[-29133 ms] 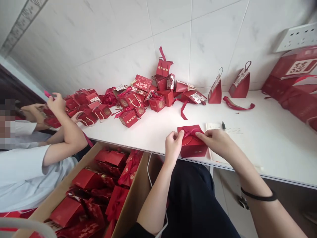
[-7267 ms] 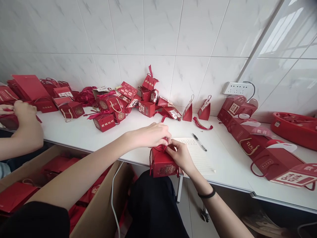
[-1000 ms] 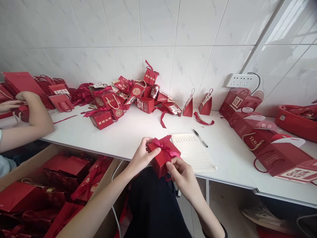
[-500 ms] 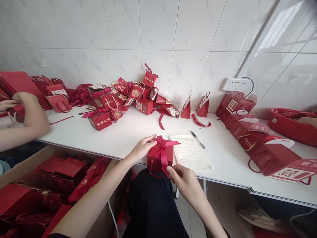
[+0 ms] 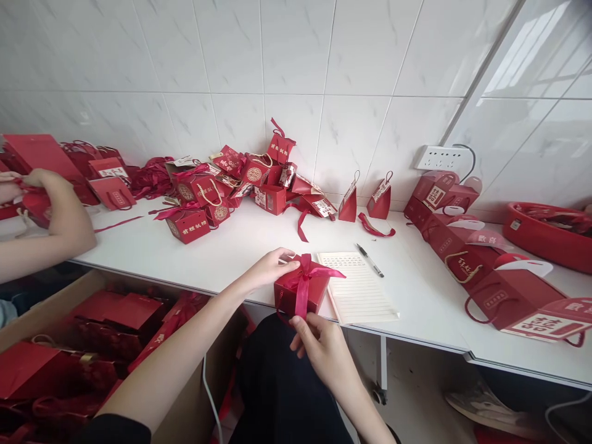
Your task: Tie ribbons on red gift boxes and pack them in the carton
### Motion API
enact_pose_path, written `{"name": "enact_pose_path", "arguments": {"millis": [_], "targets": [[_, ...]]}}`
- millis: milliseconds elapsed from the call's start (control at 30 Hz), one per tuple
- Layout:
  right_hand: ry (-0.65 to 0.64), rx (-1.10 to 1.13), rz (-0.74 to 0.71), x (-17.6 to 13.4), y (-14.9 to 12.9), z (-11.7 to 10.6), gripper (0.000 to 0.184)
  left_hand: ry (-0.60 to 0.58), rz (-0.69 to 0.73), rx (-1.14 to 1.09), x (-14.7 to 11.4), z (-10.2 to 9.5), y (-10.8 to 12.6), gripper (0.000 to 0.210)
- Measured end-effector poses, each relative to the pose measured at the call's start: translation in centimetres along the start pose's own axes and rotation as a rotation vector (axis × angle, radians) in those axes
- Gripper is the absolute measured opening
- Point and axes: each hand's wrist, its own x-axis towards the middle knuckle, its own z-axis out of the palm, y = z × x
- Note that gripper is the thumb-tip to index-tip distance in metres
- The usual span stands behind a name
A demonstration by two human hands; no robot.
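A red gift box (image 5: 312, 295) with a bow of pinkish-red ribbon (image 5: 304, 280) on its lid is at the table's front edge. My left hand (image 5: 274, 266) grips the box's far left corner, its thumb on the lid beside the bow. My right hand (image 5: 319, 342) pinches a ribbon tail that hangs down the near side, between thumb and forefinger. Right beside the box lies an open lined notebook (image 5: 361, 293) with writing along its top, and a black pen (image 5: 370, 260) rests next to it.
Small red boxes (image 5: 189, 226) are heaped by the tiled wall. Two pointed boxes (image 5: 380, 200) stand there. Larger red boxes (image 5: 499, 296) line the right, near a red basket (image 5: 546, 237). A drawer (image 5: 44, 302) at lower left holds red bags. Another person's arm (image 5: 69, 216) is at left.
My right hand has moved left and slightly down with the ribbon tail. The box has turned a little, and the bow's other tail reaches farther right.
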Motion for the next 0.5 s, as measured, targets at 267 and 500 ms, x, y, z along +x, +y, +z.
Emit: {"name": "enact_pose_path", "arguments": {"millis": [267,500], "targets": [[-0.06,0.045,-0.139,-1.0,-0.8,-1.9,0.047,-0.193,0.09,0.029,1.0,-0.5,0.9,0.028],[-0.093,-0.01,-0.106,-1.1,-0.1,-2.2,0.045,-0.377,0.183,0.04,2.8,-0.2,1.6,0.027]]}}
